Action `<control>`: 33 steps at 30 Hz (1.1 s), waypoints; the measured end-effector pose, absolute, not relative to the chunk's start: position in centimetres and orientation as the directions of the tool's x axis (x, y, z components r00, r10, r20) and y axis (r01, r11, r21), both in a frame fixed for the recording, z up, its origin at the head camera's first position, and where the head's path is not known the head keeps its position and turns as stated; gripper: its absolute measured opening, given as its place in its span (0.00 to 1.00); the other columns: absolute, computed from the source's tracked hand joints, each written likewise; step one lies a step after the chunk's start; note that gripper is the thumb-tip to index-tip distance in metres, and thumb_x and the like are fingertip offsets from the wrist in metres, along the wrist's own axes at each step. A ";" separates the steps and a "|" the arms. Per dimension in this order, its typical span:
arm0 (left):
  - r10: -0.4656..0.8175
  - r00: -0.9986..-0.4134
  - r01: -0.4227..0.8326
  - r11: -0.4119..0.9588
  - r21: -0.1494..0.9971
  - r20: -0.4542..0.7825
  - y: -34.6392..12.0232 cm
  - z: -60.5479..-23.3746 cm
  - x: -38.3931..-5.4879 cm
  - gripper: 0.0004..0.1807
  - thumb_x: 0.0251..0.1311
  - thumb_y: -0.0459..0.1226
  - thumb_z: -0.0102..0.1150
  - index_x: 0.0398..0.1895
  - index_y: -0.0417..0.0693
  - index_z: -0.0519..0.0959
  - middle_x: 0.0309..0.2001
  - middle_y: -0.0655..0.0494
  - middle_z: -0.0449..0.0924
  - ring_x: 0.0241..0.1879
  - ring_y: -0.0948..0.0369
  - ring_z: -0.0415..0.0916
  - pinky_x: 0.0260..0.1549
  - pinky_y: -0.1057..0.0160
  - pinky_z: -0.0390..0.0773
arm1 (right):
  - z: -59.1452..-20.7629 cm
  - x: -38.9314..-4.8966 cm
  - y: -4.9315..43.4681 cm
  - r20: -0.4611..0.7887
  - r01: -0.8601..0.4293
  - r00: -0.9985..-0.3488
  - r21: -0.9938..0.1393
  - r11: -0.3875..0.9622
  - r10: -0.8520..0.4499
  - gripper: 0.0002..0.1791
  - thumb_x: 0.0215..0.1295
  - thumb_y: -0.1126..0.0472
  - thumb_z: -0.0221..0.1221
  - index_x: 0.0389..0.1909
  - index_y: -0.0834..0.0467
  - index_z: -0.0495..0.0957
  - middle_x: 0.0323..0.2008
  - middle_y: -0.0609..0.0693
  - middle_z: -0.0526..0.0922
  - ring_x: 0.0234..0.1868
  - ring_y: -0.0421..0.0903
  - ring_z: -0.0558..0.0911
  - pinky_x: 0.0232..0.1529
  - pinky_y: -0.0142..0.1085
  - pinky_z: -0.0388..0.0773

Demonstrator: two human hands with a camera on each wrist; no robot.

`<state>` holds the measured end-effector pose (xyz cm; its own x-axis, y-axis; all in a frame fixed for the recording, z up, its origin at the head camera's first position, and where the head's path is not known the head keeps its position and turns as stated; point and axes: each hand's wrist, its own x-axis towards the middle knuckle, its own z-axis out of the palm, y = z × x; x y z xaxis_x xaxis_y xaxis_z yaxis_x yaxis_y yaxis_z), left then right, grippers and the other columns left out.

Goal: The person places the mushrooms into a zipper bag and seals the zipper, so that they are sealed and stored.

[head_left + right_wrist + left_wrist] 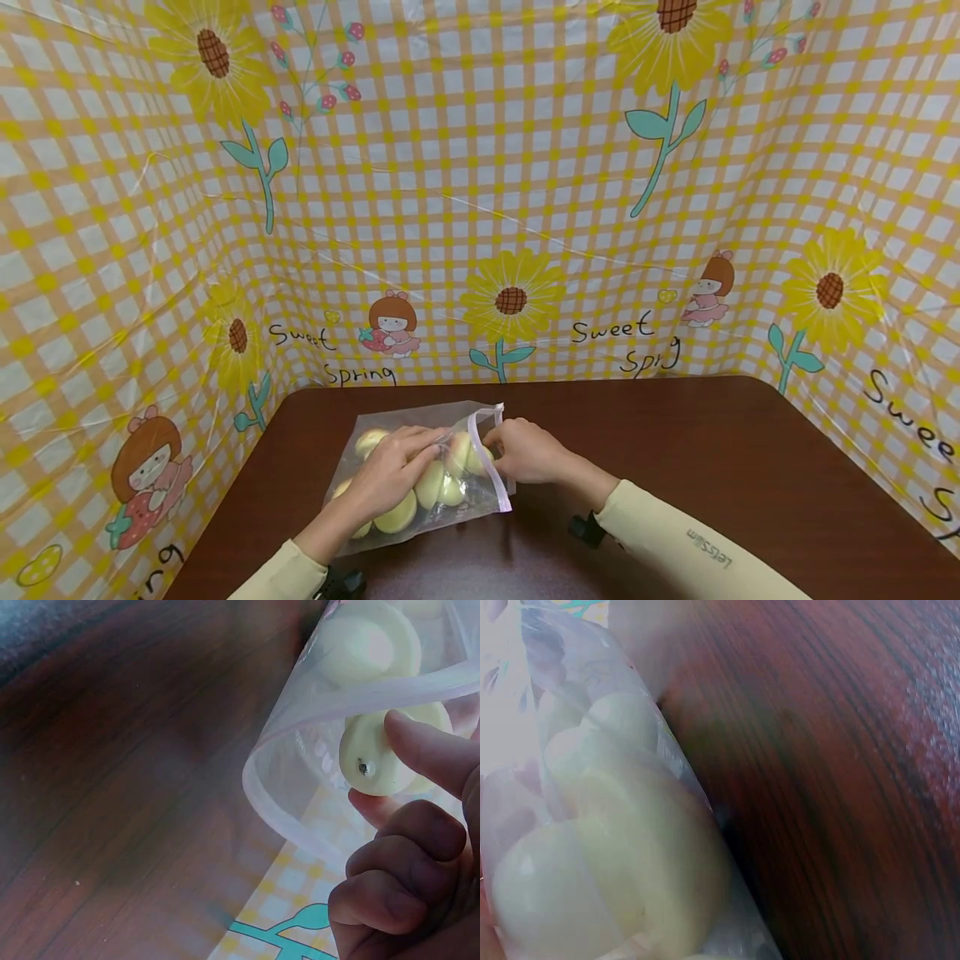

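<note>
A clear zip bag [480,497] with a pale lilac zip strip [504,493] lies on the table and contains several pale yellow, rounded, pear-like fruits [395,512]. Across the top of the bag rests my left hand [390,471], its fingers stretched toward the mouth. In the left wrist view, more of the fruits [652,862] show through the film. At the parted mouth, my right hand [528,450] pinches one fruit [367,761] between thumb and forefinger. That fruit has a small dark spot at its end; the other right fingers are curled outside the bag.
The dark brown wooden table [675,467] extends to both sides of the bag. A yellow checked cloth [510,208] with sunflowers hangs behind and along the left and right sides.
</note>
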<state>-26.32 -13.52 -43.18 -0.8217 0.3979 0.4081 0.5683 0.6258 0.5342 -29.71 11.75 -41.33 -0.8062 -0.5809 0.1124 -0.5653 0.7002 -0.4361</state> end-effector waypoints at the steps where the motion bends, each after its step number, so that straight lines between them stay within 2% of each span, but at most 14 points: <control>1: 0.400 -0.820 0.571 0.625 0.533 0.409 -13.6 -43.2 -26.3 0.18 0.76 0.46 0.51 0.64 0.63 0.79 0.57 0.63 0.82 0.61 0.59 0.76 0.57 0.49 0.77 | -41.4 -29.7 11.6 0.112 -0.568 -0.804 -0.438 0.697 -0.585 0.07 0.58 0.59 0.68 0.37 0.53 0.87 0.12 0.38 0.61 0.15 0.35 0.61 0.18 0.30 0.57; 4: 0.394 -0.829 0.558 0.625 0.546 0.397 -13.7 -43.1 -26.3 0.18 0.76 0.46 0.51 0.64 0.63 0.79 0.57 0.62 0.82 0.61 0.58 0.76 0.58 0.48 0.76 | -41.4 -29.8 11.6 0.108 -0.563 -0.807 -0.439 0.700 -0.581 0.09 0.59 0.59 0.68 0.42 0.53 0.88 0.11 0.39 0.59 0.14 0.36 0.58 0.17 0.30 0.55; 8: 0.386 -0.836 0.548 0.621 0.561 0.391 -13.6 -43.1 -26.2 0.18 0.75 0.46 0.52 0.64 0.63 0.79 0.58 0.62 0.82 0.62 0.58 0.76 0.59 0.47 0.75 | -41.6 -29.7 12.0 0.107 -0.541 -0.822 -0.451 0.710 -0.559 0.14 0.59 0.61 0.69 0.46 0.58 0.88 0.11 0.40 0.60 0.14 0.36 0.58 0.18 0.30 0.55; 13: 0.385 -0.834 0.551 0.626 0.551 0.396 -13.6 -43.2 -26.3 0.18 0.75 0.46 0.52 0.64 0.63 0.80 0.57 0.63 0.82 0.61 0.59 0.76 0.59 0.48 0.76 | -41.8 -29.6 12.8 0.102 -0.522 -0.835 -0.460 0.718 -0.541 0.13 0.58 0.59 0.70 0.43 0.60 0.88 0.14 0.40 0.63 0.16 0.36 0.61 0.19 0.30 0.57; 20: 0.390 -0.830 0.557 0.625 0.547 0.399 -13.6 -43.4 -26.2 0.18 0.75 0.47 0.52 0.64 0.64 0.79 0.58 0.63 0.82 0.61 0.59 0.76 0.59 0.48 0.75 | -41.9 -29.5 14.3 0.114 -0.507 -0.845 -0.483 0.714 -0.523 0.12 0.58 0.57 0.71 0.40 0.59 0.88 0.20 0.41 0.76 0.21 0.37 0.69 0.21 0.31 0.65; 30: 0.419 -0.808 0.586 0.634 0.504 0.414 -13.2 -43.5 -26.1 0.18 0.74 0.44 0.54 0.64 0.65 0.79 0.57 0.63 0.83 0.60 0.59 0.76 0.59 0.49 0.76 | -42.3 -29.4 16.4 0.120 -0.429 -0.892 -0.532 0.730 -0.437 0.08 0.59 0.59 0.69 0.36 0.59 0.88 0.24 0.41 0.81 0.24 0.39 0.73 0.24 0.34 0.70; 33: 0.419 -0.809 0.584 0.649 0.487 0.412 -13.1 -43.5 -26.1 0.19 0.74 0.44 0.54 0.64 0.65 0.79 0.56 0.62 0.83 0.60 0.59 0.76 0.59 0.48 0.76 | -42.3 -29.4 16.8 0.111 -0.403 -0.904 -0.545 0.735 -0.413 0.07 0.60 0.59 0.69 0.36 0.58 0.88 0.22 0.42 0.80 0.22 0.39 0.72 0.23 0.33 0.69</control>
